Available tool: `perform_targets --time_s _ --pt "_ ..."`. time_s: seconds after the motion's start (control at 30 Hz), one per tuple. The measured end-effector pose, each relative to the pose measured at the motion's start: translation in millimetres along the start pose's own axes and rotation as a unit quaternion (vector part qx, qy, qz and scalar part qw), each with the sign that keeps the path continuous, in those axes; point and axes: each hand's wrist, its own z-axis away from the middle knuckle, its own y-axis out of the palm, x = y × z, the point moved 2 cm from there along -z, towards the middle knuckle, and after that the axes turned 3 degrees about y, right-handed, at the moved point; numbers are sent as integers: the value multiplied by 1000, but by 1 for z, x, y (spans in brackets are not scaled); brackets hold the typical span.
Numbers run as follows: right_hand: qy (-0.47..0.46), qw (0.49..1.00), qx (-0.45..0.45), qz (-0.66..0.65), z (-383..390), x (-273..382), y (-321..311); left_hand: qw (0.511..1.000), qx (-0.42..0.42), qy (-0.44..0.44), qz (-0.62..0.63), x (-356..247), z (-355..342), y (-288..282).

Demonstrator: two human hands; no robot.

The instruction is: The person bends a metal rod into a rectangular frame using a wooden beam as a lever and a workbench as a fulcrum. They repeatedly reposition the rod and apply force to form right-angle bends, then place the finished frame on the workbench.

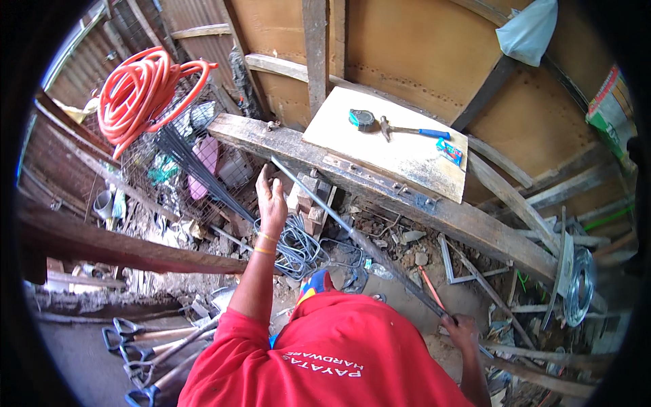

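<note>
A long grey metal bar [332,216], dark along its lower half, slants from the wooden beam [380,184] down to my right side. Its far end lies by the beam's near edge. My right hand [462,330] is closed around the dark lower part. My left hand [272,203] is raised just left of the bar's far end, with its fingers apart and nothing in them. On the beam and a plywood board [339,108] lie a tape measure [363,120], a blue-handled hammer [413,130] and a small blue packet [449,152].
Coiled grey wire [295,247] and stacked blocks [314,197] sit below the beam. Orange hose [139,95] hangs over a wire cage at left, beside thin dark rods [196,169]. Several shovels [159,349] lie at lower left. A wire coil [580,288] hangs at right. Rubble covers the ground.
</note>
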Motion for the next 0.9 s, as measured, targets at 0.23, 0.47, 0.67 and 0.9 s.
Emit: perform_targets --time_s 0.23,0.47,0.67,0.9 --pt "21 998 56 -33 -7 -87 -62 973 79 -116 183 14 24 34" --pt "-7 990 -114 80 -97 -117 -158 992 110 19 -58 7 -12 120" --pt "-32 986 -104 125 -198 -102 -228 989 99 -55 -98 32 -26 199" --pt "19 980 -133 144 -251 -144 -229 966 96 -46 -236 45 -19 227"
